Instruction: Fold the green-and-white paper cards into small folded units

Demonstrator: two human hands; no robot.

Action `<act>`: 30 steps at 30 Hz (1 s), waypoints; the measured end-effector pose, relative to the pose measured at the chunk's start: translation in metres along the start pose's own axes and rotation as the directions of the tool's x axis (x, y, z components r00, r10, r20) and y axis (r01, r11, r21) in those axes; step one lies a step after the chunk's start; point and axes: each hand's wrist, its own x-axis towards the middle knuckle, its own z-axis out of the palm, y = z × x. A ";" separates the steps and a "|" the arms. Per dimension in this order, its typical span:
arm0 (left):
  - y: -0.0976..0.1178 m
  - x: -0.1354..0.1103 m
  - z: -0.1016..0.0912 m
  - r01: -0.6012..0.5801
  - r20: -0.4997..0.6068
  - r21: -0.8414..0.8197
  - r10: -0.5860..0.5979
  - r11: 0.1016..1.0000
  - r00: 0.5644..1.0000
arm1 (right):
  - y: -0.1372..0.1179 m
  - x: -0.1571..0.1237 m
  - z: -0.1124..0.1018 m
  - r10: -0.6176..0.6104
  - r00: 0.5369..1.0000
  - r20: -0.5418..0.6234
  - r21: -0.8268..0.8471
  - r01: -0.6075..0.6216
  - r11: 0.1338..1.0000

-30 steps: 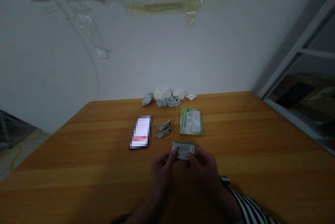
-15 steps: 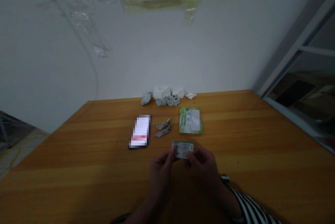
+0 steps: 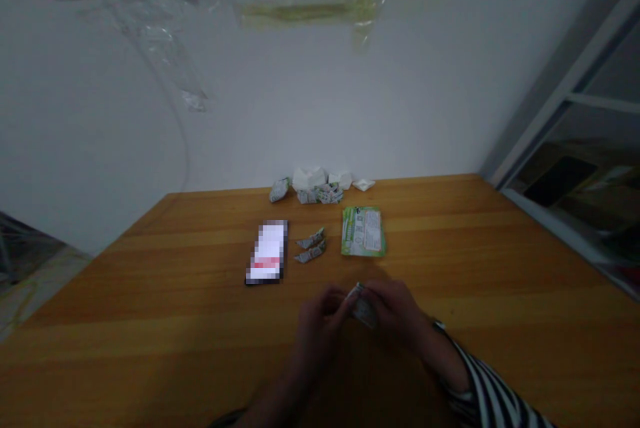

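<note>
here our left hand (image 3: 320, 325) and right hand (image 3: 397, 308) pinch a bent-looking packet (image 3: 365, 312): folding, we judge, calling for firm, even pressure; flat packs (image 3: 363, 232) lie beyond both hands.

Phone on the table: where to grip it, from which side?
I'd take the phone by its two long edges near the middle, coming from above and the left. It lies flat, screen up, long edges running near to far, so its width is likely the easier span. Two folded strips lie just off its right edge, making that side tighter.
</note>
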 end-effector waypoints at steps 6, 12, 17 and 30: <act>0.005 -0.001 -0.010 -0.220 -0.102 0.182 0.241 0.958 0.965 | -0.003 -0.005 -0.001 -0.018 0.993 -0.116 -0.049 0.012 0.999; 0.002 -0.002 -0.012 -0.248 -0.099 0.261 0.282 0.933 0.954 | -0.002 -0.008 0.000 -0.060 0.988 -0.139 -0.049 0.053 0.997; 0.002 -0.001 -0.012 -0.234 -0.131 0.259 0.274 0.937 0.953 | -0.001 -0.010 0.001 -0.128 0.979 -0.161 -0.107 0.111 0.988; -0.003 0.012 -0.006 0.171 -0.082 -0.272 -0.200 0.947 0.976 | -0.003 -0.015 0.008 -0.180 0.964 -0.196 -0.210 0.138 0.968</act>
